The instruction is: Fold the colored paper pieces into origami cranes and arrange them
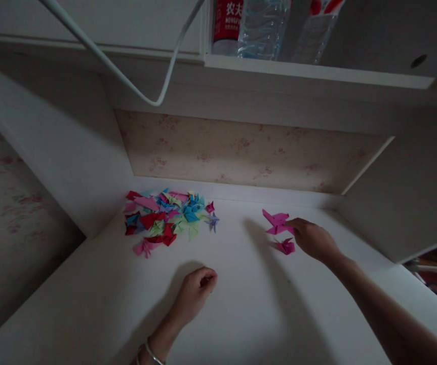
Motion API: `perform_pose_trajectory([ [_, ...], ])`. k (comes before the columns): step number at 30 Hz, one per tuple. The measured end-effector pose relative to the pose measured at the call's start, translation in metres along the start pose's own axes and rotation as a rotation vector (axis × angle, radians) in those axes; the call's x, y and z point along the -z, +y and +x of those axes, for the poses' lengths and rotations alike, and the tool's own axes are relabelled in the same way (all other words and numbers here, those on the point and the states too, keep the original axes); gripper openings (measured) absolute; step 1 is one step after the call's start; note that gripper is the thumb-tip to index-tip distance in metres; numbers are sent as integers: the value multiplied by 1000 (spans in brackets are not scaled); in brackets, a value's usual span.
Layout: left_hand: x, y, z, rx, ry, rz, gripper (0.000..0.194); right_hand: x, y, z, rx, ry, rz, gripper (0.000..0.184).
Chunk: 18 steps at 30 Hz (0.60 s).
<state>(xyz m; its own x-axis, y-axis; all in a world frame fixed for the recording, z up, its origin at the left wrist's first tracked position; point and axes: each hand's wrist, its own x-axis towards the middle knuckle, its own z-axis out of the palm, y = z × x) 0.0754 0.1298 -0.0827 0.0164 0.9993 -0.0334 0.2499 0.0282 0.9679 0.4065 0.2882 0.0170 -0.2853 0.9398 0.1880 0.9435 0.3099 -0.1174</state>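
Note:
My right hand (313,239) pinches the end of a pink origami crane (277,223) on the right side of the white desk. Just below that crane, a smaller magenta paper crane (286,246) rests on the desktop, apart from my fingers. Nearer to me, at the middle of the desk, my left hand (196,293) is loosely curled with nothing visible in it. Up and to its left lies a heap of folded paper cranes (165,213) in red, blue, green, pink and purple. A lavender paper piece (212,222) sits at the heap's right edge.
The white desktop (237,304) ends at a floral wall panel (218,152), with side panels left and right. Overhead, a shelf (317,73) holds clear plastic bottles (264,30) and a red-labelled one. A white cable (134,88) hangs in front at upper left.

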Motion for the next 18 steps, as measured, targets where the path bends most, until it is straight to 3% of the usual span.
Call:
perform_pose_trajectory([
  [2,0,1,0,-3,4,-7,24,-6,-27,-14,-7,62,182,34],
  [3,0,1,0,-3,6,-9,23,-11,-43,-21,-10,30,312,30],
  [5,0,1,-1,-4,8,-12,23,-26,-75,-33,15,-155,562,27],
  [7,1,2,-1,-6,9,-18,22,-44,-105,-37,33,-239,661,27],
  [12,1,3,-2,-7,14,-35,20,-74,-159,-6,11,-200,633,31],
  [18,1,-2,3,2,25,-48,20,-83,-198,50,-45,-122,503,39],
])
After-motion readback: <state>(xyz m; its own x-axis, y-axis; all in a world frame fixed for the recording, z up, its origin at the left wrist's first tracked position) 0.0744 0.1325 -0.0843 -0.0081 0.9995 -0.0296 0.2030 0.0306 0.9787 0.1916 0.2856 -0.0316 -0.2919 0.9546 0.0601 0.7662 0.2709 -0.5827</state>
